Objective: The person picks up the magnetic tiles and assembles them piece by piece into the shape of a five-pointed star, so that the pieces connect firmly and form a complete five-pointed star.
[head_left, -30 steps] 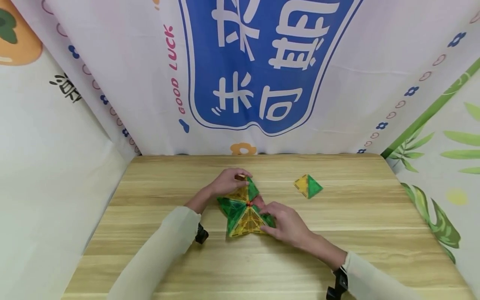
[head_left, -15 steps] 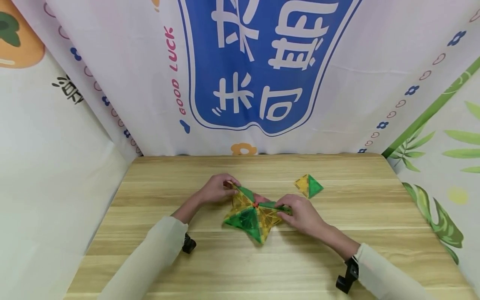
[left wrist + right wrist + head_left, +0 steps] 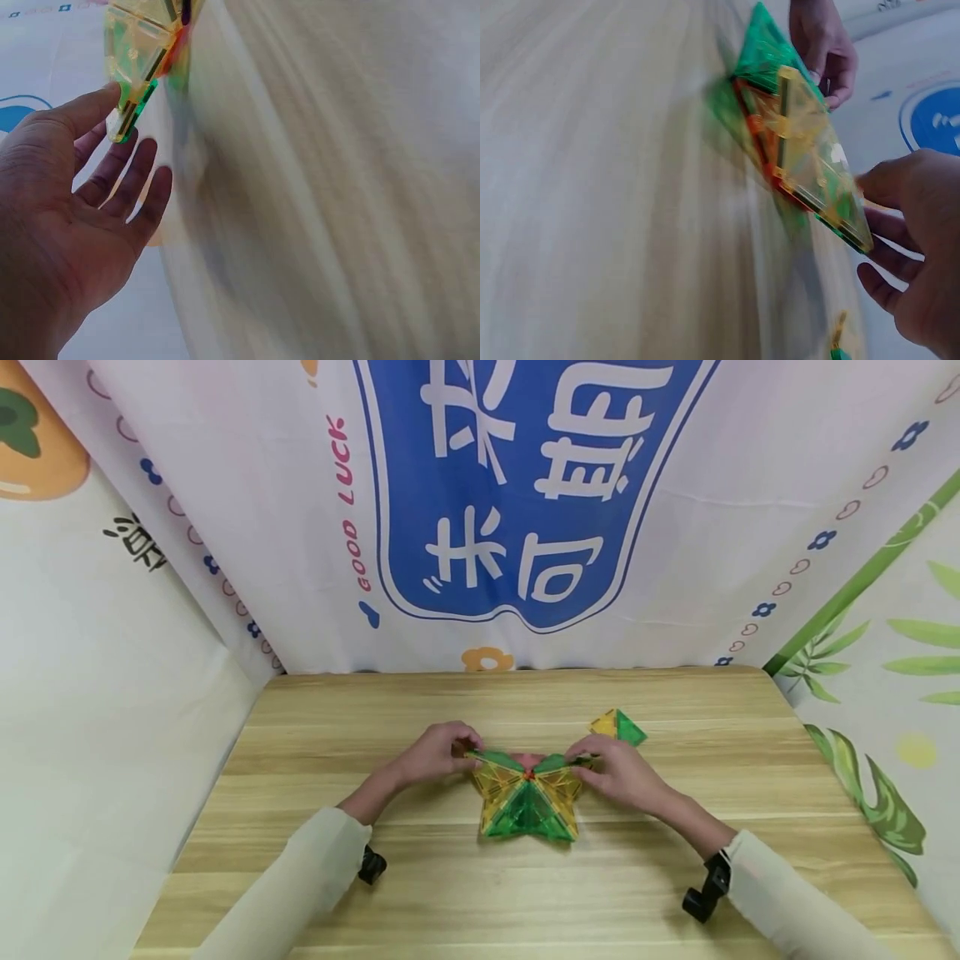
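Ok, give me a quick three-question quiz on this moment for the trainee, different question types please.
1. True or false: the left hand and the right hand each hold an opposite tip of the green and yellow tile structure.
2. Multiple choice: the small tile pair lies (A) to the left of the left hand, (B) just beyond the right hand, (C) at the table's near edge.
3. Fill in: the structure rests on a ____ table.

Key: 1 true. 2 B. 3 wooden.
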`<state>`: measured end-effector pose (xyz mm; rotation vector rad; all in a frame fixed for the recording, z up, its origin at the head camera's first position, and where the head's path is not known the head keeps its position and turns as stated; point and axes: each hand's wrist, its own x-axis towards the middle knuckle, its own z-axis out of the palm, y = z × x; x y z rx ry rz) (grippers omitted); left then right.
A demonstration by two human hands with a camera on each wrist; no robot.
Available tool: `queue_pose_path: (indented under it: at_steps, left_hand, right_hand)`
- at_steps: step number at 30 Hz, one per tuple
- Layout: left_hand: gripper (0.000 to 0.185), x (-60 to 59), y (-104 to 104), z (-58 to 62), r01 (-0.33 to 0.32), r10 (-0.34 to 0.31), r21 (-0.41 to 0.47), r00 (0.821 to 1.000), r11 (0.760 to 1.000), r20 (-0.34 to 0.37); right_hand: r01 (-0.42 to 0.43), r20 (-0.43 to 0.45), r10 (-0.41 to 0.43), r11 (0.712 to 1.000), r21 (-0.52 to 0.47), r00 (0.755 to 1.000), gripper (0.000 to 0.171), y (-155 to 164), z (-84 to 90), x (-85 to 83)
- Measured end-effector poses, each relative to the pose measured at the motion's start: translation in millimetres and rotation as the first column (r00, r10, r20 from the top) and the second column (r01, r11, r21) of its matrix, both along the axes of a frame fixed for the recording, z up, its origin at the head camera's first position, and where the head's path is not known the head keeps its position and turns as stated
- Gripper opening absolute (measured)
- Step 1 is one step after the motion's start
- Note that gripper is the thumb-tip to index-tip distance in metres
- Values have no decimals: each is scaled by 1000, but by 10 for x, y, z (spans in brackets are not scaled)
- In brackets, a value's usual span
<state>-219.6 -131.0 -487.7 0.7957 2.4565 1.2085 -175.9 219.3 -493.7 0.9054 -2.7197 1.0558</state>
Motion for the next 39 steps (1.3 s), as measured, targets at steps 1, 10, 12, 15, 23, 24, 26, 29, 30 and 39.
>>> queue_pose_path:
  at_steps: [1,10,12,15,23,24,26,29,30,39]
  left_hand:
    - [20,-6,22,25,-7,7,-9,1000,1000,-8]
    - [30,-153,396,232,-10,10,2,1000,1000,-19]
    - [31,-191,486,250,11,-10,9,1000,1000,-27]
    - [33,-242,614,267,29,-29,5,999,1000,-16]
    - [39,-365,877,189,-4,6,-15,995,1000,99]
    - [39,-377,905,177,-13,14,-12,993,1000,117]
    - [39,-397,964,159,-25,26,-7,989,1000,145]
    - [42,-417,1040,136,-28,31,-17,983,999,182]
    - [43,-420,1063,133,-26,30,-20,980,999,198]
    - [53,-427,1165,105,-36,46,-40,959,999,279]
  right_hand:
    - [29,22,-29,1000,-9,999,20,28,6,-22]
    - [351,116,-359,933,82,926,28,477,-11,-298]
    - [379,142,-393,918,118,908,34,548,-18,-332]
    - [385,154,-408,909,158,900,45,606,-32,-371]
    - [370,166,-395,915,162,904,50,566,-82,-448]
    - [369,167,-393,916,161,904,50,552,-89,-463]
    - [366,172,-389,918,151,905,48,515,-95,-491]
    - [358,176,-378,924,135,909,47,450,-110,-544]
    - [358,178,-377,925,130,909,47,428,-117,-563]
    - [344,178,-357,934,101,917,44,198,-149,-682]
